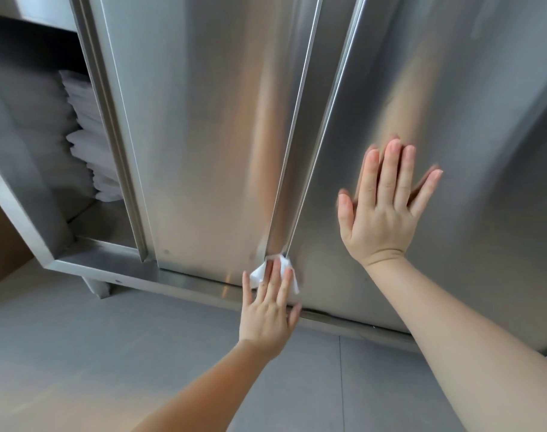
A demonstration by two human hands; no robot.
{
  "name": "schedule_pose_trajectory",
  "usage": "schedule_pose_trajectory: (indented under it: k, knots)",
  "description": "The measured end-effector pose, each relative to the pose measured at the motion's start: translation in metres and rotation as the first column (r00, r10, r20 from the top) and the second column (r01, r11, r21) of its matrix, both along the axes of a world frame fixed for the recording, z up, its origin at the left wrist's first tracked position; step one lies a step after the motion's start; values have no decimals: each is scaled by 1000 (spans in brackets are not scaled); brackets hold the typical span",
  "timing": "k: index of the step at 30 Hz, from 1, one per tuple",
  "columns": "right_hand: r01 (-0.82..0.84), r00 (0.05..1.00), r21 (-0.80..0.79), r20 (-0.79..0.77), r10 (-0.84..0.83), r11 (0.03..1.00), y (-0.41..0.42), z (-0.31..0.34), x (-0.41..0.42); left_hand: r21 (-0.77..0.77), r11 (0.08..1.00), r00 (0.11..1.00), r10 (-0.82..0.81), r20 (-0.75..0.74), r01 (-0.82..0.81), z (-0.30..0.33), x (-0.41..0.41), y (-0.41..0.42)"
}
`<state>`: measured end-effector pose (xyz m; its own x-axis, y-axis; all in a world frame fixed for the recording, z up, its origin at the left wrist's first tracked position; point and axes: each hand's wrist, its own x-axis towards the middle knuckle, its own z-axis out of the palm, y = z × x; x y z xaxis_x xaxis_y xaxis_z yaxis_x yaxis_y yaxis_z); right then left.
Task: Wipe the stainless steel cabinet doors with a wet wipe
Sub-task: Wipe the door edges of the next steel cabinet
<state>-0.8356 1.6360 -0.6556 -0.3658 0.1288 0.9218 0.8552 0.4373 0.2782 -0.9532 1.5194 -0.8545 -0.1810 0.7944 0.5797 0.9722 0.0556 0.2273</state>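
Left hand point(267, 319) has its fingers point(277, 275) straight, pressing the white wet wipe point(259, 272) flat under the fingertips, right at the bottom of the seam between the two cabinet doors point(203, 135). Right hand point(383, 213) is spread flat, fingers relaxed, on the right-hand door.

Two bare forearms, no sleeves; grips point(267, 313) point(383, 210) ungloved, ringless.
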Motion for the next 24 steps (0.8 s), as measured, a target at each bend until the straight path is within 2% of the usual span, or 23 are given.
schedule_pose_trajectory:
  k: [4, 7, 10, 15, 18, 20, 24]
  knots:
    - [4, 1000, -18, 9, -4, 1000, -2, 1, 0, 299, 954, 998, -40, 37, 27, 135, -2, 35]
    - [-9, 1000, -44, 11, 10, 999, -4, 1, 1, 375, 926, 999, -17, -36, 29, 184, -12, 44]
    - [-1, 1000, -35, -8, 1, 999, -4, 2, 0, 298, 953, 994, -25, -110, 57, 138, -18, 34]
    - [17, 1000, -4, -8, -17, 1000, -2, 1, 0, -46, 999, 984, -25, -174, 17, -10, -20, 0]
    - [36, 999, -5, 0, -36, 999, -3, 2, 0, -163, 987, 990, -17, -143, -7, -35, -16, -10]
    - [38, 999, -14, 0, -38, 999, -3, 2, 0, -117, 993, 993, -9, -115, -4, -19, -14, -8]
    - [55, 998, -23, 0, -55, 998, -4, 2, 1, 172, 985, 997, 6, -71, 7, 82, -11, 22]
